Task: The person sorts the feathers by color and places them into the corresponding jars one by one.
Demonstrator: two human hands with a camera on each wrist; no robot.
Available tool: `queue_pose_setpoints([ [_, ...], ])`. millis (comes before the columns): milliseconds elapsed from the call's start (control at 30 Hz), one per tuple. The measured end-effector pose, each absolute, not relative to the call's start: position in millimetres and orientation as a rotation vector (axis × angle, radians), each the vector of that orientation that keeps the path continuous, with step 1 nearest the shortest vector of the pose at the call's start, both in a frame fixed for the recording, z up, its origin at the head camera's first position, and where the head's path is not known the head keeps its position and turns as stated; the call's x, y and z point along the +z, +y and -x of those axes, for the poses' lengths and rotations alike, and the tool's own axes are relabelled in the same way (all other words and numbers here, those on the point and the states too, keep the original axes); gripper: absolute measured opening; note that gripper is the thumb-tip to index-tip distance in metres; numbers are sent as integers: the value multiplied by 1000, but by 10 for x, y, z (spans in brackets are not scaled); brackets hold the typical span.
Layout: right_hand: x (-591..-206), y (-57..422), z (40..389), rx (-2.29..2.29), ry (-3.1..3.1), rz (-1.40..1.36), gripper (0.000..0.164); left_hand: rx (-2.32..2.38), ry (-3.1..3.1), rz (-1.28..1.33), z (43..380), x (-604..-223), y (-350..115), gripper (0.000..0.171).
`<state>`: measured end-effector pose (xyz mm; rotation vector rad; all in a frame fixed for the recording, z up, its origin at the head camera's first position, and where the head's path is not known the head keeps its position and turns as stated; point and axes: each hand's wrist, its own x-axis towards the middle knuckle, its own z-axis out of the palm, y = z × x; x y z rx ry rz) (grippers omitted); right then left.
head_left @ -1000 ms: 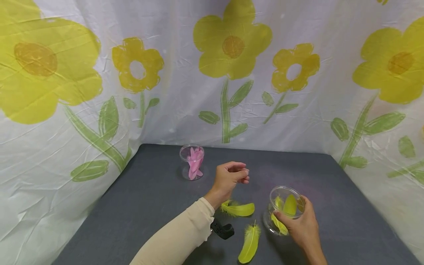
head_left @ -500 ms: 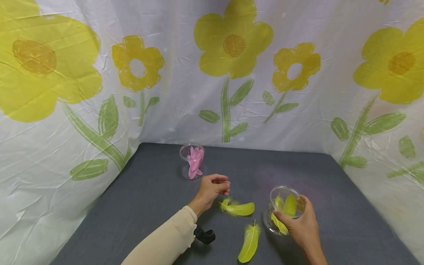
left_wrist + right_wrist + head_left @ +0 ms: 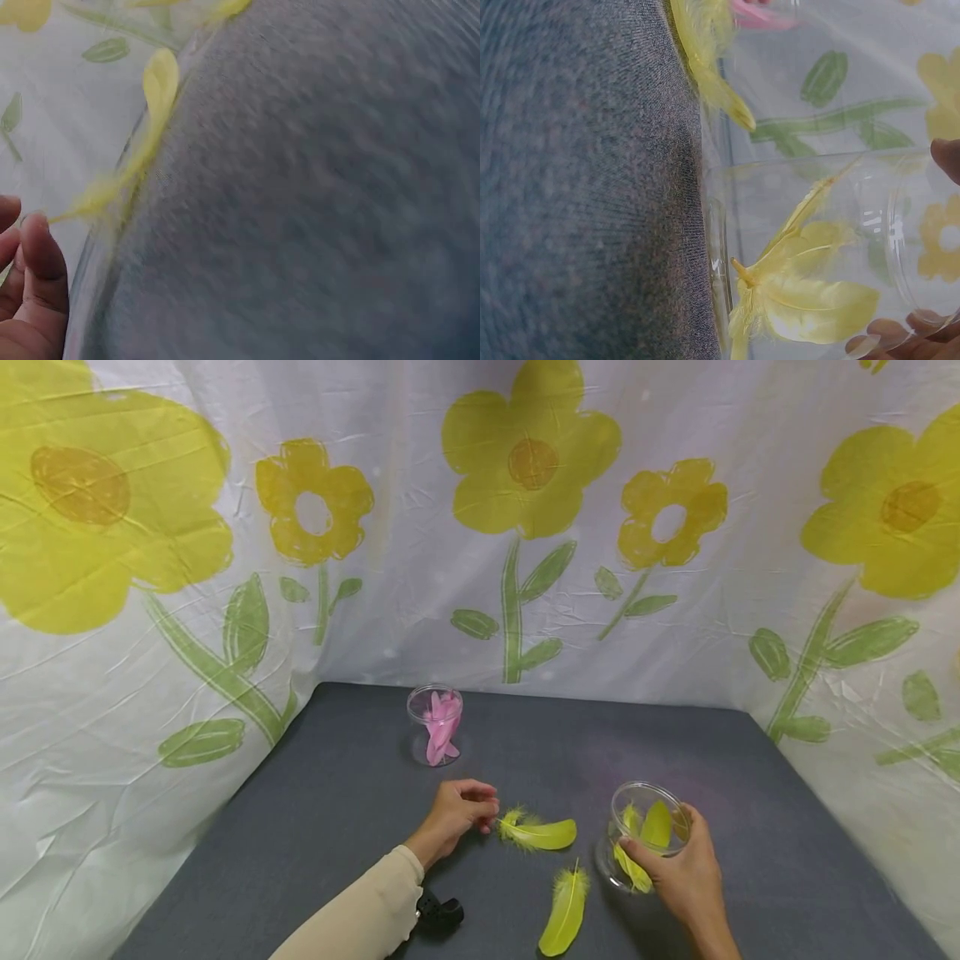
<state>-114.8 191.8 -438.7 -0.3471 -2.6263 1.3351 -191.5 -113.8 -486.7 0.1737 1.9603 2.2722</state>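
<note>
My left hand [image 3: 453, 817], fingers loosely bent, is low over the dark table at the quill end of a yellow feather [image 3: 543, 835]. In the left wrist view, that feather's quill [image 3: 61, 217] reaches the thumb tip, and a small gap shows between thumb and forefinger. My right hand [image 3: 686, 864] grips a clear plastic cup [image 3: 617, 870] from its right side, thumb in front. Several yellow feathers [image 3: 817, 304] are inside the cup. Nearer the front, a second loose yellow feather [image 3: 565, 914] lies on the table.
Further back on the dark table [image 3: 337, 827] stands another clear cup [image 3: 417, 745] containing pink feathers [image 3: 441, 727]. A white curtain [image 3: 405, 568] with printed yellow flowers encloses the back and sides. A black strap-like piece [image 3: 441, 912] hangs below my left sleeve.
My left hand has moved left, down and nearer, from above the table to the loose feather's quill end. The right hand, cup and feathers have kept their places.
</note>
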Motion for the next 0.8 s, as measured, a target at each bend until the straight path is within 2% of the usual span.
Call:
queue_pose_setpoints([
  [167, -4385, 1921, 1141, 1345, -2621, 351, 119, 2174, 2030, -178, 1879, -4914, -1148, 25],
  [800, -4384, 1908, 1144, 1361, -2609, 360, 121, 2185, 2012, -166, 1899, -5000, -1077, 22],
])
